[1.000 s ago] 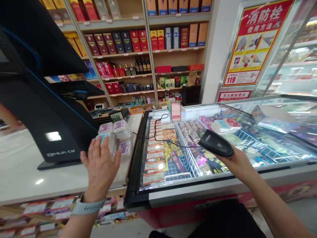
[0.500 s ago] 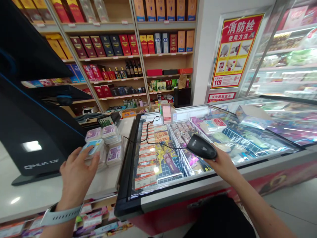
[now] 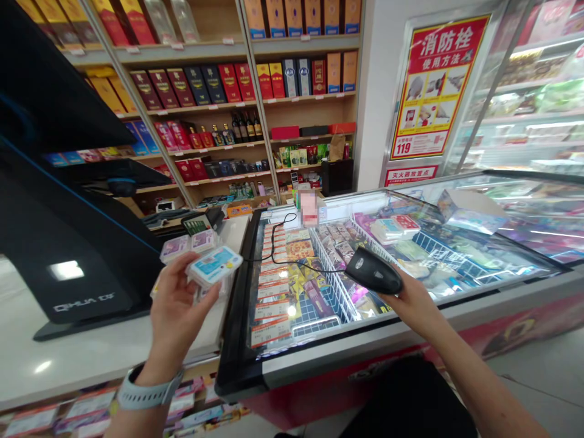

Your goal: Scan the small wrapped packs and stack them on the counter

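Note:
My left hand (image 3: pixel 180 304) grips a small clear plastic box with a blue-and-white label (image 3: pixel 216 264), tilted and lifted above the counter. Behind and below it stand stacked clear boxes with purple labels (image 3: pixel 176 247), partly hidden by the hand and the held box. My right hand (image 3: pixel 410 301) is wrapped round a black handheld barcode scanner (image 3: pixel 374 272) over the freezer. From the scanner's front end a black cable (image 3: pixel 301 264) runs left across the glass.
A chest freezer (image 3: pixel 292 359) with a glass top fills the middle and right; white-and-red boxes (image 3: pixel 396 229) lie on it, and an open carton (image 3: pixel 472 210) stands farther right. At left, a black checkout terminal (image 3: pixel 91 243) rises from the white counter (image 3: pixel 104 353). Shelves (image 3: pixel 214 106) of boxed goods line the back.
My left hand has closed on the blue-labelled box, lifted it off the stack and carried it to the right. My right hand with the scanner has stayed nearly still.

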Motion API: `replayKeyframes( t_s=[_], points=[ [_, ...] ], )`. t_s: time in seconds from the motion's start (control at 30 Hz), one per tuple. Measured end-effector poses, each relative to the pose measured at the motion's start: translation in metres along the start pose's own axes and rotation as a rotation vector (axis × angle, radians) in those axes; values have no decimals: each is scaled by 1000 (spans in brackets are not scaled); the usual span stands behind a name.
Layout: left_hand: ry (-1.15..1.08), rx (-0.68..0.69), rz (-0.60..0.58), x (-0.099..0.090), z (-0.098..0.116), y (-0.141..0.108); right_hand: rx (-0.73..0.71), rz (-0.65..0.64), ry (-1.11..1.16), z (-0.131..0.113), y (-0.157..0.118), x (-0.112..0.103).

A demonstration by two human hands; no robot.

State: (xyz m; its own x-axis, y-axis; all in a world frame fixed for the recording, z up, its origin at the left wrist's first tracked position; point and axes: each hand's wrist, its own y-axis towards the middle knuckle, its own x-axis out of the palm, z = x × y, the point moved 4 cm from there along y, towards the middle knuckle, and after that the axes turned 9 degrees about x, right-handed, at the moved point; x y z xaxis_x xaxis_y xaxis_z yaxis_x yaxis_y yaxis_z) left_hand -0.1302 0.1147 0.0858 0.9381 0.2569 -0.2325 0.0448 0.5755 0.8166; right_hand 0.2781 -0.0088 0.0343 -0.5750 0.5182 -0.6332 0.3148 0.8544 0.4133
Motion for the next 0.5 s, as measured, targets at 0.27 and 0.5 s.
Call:
replayKeyframes(
  t_s=[0.27,0.5],
  points=[
    [-680,-364,-222,79,1,-5,11,-19,-13,2,-2,-3],
    [-1079,-646,-214,137,-3,-8,43,-1,-30,11,-2,-3]
  ],
)
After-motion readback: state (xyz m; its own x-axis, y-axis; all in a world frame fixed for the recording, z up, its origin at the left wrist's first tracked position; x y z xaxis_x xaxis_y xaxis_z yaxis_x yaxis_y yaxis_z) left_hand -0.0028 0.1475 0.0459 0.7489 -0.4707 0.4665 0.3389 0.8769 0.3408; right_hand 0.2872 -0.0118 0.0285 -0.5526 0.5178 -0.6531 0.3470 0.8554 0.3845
